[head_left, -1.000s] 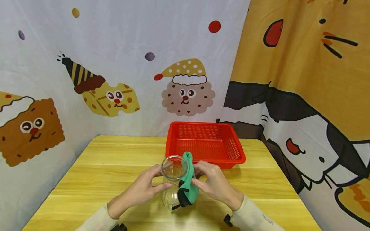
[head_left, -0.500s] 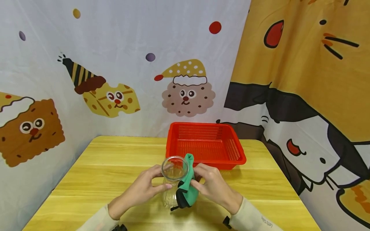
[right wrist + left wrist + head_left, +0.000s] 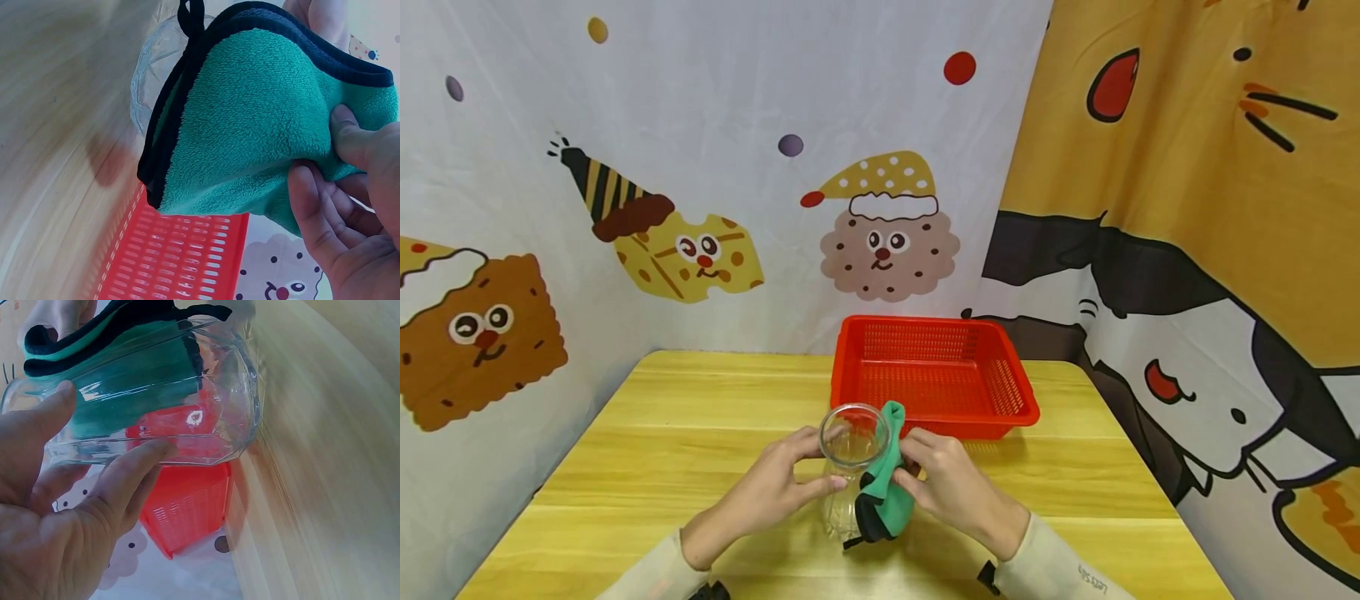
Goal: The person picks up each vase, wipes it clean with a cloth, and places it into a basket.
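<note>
A clear glass jar (image 3: 842,504) with a wide round mouth stands upright near the front middle of the table. My left hand (image 3: 778,479) grips it from the left, thumb in front and fingers behind, as the left wrist view also shows around the glass jar (image 3: 212,437). Against the jar's right side lies a folded green cloth (image 3: 892,500) with black edging and a small black loop. My right hand (image 3: 951,483) pinches this cloth between thumb and fingers. In the right wrist view the terry cloth (image 3: 250,112) hides most of the jar.
Behind the jar stands a red plastic basket (image 3: 1022,392) with slotted walls, close to the table's back edge. The wooden table (image 3: 715,400) meets a printed curtain (image 3: 737,100) at the back and sides.
The cloth and my right hand have shifted slightly down along the jar's side. The cloth's black-edged corner has swung a little to the left. My left hand and the jar keep their place.
</note>
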`<state>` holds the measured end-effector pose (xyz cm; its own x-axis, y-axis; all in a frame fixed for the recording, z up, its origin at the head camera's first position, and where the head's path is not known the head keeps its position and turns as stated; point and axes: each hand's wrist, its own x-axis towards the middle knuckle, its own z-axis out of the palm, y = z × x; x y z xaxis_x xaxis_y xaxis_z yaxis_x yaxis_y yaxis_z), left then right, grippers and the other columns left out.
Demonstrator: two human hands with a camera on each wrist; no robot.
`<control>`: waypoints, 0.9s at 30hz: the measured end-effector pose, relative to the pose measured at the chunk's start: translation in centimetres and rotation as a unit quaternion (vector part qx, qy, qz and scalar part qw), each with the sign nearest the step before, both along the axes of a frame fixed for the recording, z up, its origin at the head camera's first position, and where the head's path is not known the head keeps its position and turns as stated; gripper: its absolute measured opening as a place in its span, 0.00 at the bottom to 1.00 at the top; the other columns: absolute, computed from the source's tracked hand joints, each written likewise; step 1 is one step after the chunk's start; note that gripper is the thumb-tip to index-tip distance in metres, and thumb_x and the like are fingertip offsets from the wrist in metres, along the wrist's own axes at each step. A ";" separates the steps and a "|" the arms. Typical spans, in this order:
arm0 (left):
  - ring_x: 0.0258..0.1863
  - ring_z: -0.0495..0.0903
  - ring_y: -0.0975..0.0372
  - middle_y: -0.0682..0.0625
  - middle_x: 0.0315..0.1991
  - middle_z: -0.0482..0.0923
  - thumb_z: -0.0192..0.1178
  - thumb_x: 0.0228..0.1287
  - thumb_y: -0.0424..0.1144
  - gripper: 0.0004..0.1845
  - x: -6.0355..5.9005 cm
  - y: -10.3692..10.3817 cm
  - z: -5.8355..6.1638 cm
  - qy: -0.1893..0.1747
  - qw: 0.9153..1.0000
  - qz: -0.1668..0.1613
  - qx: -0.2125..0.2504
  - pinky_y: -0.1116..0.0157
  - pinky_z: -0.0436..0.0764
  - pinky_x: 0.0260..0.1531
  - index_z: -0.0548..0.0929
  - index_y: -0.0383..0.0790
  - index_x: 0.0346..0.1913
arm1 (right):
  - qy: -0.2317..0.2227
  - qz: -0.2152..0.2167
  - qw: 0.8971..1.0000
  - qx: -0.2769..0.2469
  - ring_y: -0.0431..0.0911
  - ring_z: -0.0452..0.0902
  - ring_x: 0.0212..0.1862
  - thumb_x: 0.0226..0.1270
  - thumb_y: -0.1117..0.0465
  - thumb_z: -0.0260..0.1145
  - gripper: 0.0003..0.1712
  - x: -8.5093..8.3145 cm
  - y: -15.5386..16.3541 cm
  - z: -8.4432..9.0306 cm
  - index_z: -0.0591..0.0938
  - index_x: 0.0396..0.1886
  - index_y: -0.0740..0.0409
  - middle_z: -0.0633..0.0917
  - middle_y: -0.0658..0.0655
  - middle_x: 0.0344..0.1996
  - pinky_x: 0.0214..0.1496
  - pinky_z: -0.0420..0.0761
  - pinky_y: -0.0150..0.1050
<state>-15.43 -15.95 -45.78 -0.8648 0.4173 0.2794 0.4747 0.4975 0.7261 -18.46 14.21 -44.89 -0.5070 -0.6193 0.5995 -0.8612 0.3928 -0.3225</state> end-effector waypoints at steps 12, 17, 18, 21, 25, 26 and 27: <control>0.63 0.95 0.45 0.45 0.65 0.92 0.79 0.79 0.44 0.30 0.5 0.1 0.6 0.010 1.000 0.001 -0.004 0.35 0.94 0.66 0.86 0.46 0.79 | 0.008 0.012 1.000 0.018 0.31 0.79 0.34 0.64 0.75 0.86 0.13 -0.1 0.1 -0.3 0.90 0.39 0.60 0.88 0.50 0.33 0.34 0.83 0.16; 0.63 0.94 0.45 0.45 0.64 0.92 0.79 0.79 0.44 0.32 0.5 0.1 0.6 0.005 1.000 0.006 -0.005 0.35 0.94 0.67 0.85 0.44 0.80 | -0.008 0.009 1.000 0.024 0.30 0.76 0.33 0.64 0.75 0.86 0.14 -0.3 0.1 -0.5 0.88 0.36 0.59 0.86 0.49 0.31 0.31 0.81 0.17; 0.63 0.95 0.45 0.45 0.64 0.92 0.78 0.79 0.45 0.32 0.5 0.1 0.6 0.005 1.000 0.007 -0.006 0.34 0.94 0.67 0.84 0.44 0.81 | -0.014 0.008 0.999 0.027 0.29 0.75 0.33 0.64 0.75 0.86 0.14 -0.3 0.2 -0.5 0.88 0.36 0.58 0.86 0.49 0.31 0.31 0.79 0.16; 0.63 0.95 0.44 0.45 0.63 0.92 0.78 0.80 0.47 0.32 0.5 0.0 0.6 0.008 1.000 0.007 -0.009 0.35 0.94 0.66 0.84 0.44 0.80 | -0.031 0.004 0.999 0.038 0.29 0.72 0.32 0.65 0.75 0.86 0.16 -0.4 0.2 -0.6 0.86 0.33 0.57 0.83 0.48 0.30 0.29 0.76 0.15; 0.63 0.95 0.45 0.46 0.63 0.92 0.77 0.80 0.49 0.32 0.5 0.0 0.5 0.006 1.000 0.008 -0.010 0.35 0.94 0.66 0.84 0.44 0.80 | -0.044 0.001 0.998 0.053 0.28 0.68 0.31 0.65 0.74 0.86 0.18 -0.4 0.2 -0.9 0.83 0.31 0.55 0.81 0.47 0.28 0.28 0.72 0.15; 0.63 0.94 0.45 0.46 0.63 0.92 0.77 0.80 0.49 0.32 0.5 0.0 0.5 0.005 1.000 0.008 -0.010 0.36 0.94 0.67 0.84 0.44 0.80 | -0.047 0.001 0.997 0.056 0.28 0.68 0.31 0.65 0.73 0.86 0.18 -0.4 0.2 -0.9 0.83 0.31 0.55 0.80 0.47 0.28 0.27 0.71 0.15; 0.63 0.94 0.45 0.46 0.63 0.92 0.77 0.80 0.49 0.32 0.5 0.0 0.5 0.005 1.000 0.008 -0.009 0.36 0.94 0.67 0.84 0.44 0.80 | -0.050 0.000 0.997 0.060 0.28 0.67 0.31 0.66 0.73 0.86 0.18 -0.4 0.3 -0.9 0.83 0.30 0.55 0.80 0.47 0.28 0.27 0.71 0.15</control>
